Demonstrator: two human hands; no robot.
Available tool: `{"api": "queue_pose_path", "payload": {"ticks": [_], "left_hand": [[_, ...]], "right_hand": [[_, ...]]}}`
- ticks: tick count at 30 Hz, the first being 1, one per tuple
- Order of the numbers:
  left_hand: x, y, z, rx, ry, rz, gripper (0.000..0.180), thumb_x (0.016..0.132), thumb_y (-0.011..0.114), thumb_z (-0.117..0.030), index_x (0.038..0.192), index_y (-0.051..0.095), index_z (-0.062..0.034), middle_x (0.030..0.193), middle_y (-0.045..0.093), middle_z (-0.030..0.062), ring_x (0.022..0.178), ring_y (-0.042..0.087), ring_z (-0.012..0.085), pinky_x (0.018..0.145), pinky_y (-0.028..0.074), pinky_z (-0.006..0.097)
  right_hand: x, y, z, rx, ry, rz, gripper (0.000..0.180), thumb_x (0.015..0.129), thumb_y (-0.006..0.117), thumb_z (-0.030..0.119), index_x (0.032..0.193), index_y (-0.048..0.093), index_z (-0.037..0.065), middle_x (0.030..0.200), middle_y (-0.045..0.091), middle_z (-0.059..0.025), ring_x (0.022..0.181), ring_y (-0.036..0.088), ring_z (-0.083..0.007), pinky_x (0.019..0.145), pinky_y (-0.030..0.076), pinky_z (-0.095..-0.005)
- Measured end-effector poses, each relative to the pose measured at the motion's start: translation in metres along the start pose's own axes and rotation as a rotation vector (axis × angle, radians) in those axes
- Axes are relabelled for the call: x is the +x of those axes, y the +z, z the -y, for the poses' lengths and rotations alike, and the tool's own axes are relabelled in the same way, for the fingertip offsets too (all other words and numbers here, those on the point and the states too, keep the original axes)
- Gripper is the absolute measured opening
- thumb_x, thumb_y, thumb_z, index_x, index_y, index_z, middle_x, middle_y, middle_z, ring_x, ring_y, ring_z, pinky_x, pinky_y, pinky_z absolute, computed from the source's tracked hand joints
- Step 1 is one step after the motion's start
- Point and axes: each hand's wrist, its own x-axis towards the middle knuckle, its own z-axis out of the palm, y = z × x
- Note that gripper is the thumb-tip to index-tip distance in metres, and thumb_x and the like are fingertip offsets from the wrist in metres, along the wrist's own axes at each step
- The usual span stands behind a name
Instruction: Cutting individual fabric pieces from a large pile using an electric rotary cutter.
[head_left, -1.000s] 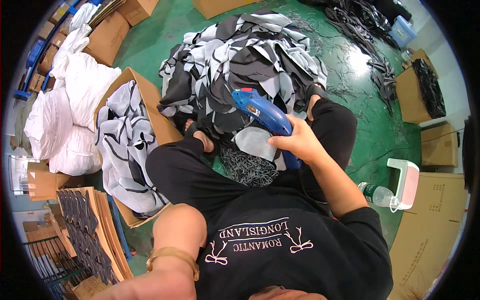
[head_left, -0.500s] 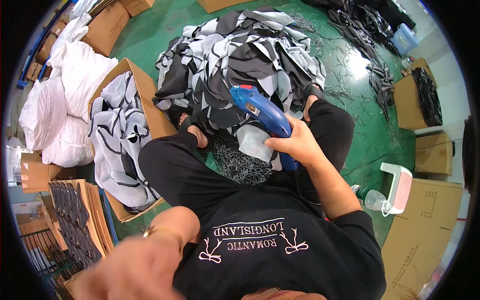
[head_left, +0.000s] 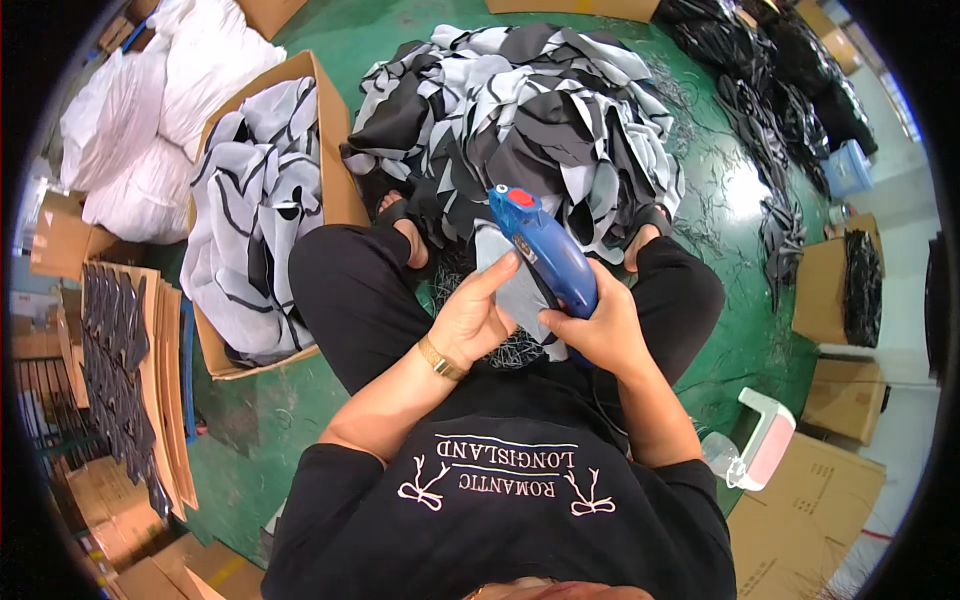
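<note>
My right hand (head_left: 608,328) is closed round blue electric scissors (head_left: 556,262) with a red patch near the front, held above my lap and pointing away from me. Their blades cannot be made out. A light grey piece of fabric (head_left: 518,292) lies along the tool's left side, pinched between the thumb and fingers of my left hand (head_left: 474,312). Part of the piece is hidden behind the scissors and my right hand. Beyond, between my feet, rises a big heap of grey and black fabric pieces (head_left: 545,130). Thin trimmings (head_left: 512,350) lie below my hands.
At the left stands an open cardboard box (head_left: 342,150) full of grey fabric pieces (head_left: 255,230), with white sacks (head_left: 150,170) behind it. A pink and white stool (head_left: 765,445), a plastic bottle (head_left: 717,452) and cartons (head_left: 838,385) are at the right. Trimmings litter the green floor (head_left: 735,215).
My left hand has come from the lower left up to the fabric piece and now grips it. The view has shifted, and the scissors remain in my right hand.
</note>
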Motion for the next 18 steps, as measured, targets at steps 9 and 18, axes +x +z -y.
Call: {"api": "queue_pose_path", "payload": {"ticks": [9, 18], "left_hand": [[-0.004, -0.006, -0.026, 0.065, 0.051, -0.013, 0.022, 0.089, 0.06, -0.007, 0.111, 0.058, -0.0029, 0.106, 0.066, 0.0083, 0.099, 0.064, 0.0209, 0.089, 0.05, 0.036], [-0.005, -0.016, -0.03, 0.138, 0.04, -0.127, 0.028, 0.085, 0.062, -0.003, 0.112, 0.058, -0.0027, 0.105, 0.066, 0.0069, 0.097, 0.064, 0.0196, 0.086, 0.05, 0.035]], "right_hand": [[-0.003, -0.027, -0.012, 0.522, 0.255, 0.13, 0.044, 0.068, 0.074, 0.015, 0.104, 0.056, -0.003, 0.076, 0.056, -0.0033, 0.062, 0.054, -0.0118, 0.056, 0.044, -0.0242], [-0.011, -0.04, -0.025, 0.583, 0.315, 0.222, 0.048, 0.066, 0.074, 0.02, 0.102, 0.055, -0.005, 0.071, 0.056, -0.0072, 0.061, 0.056, -0.0156, 0.057, 0.047, -0.0265]]}}
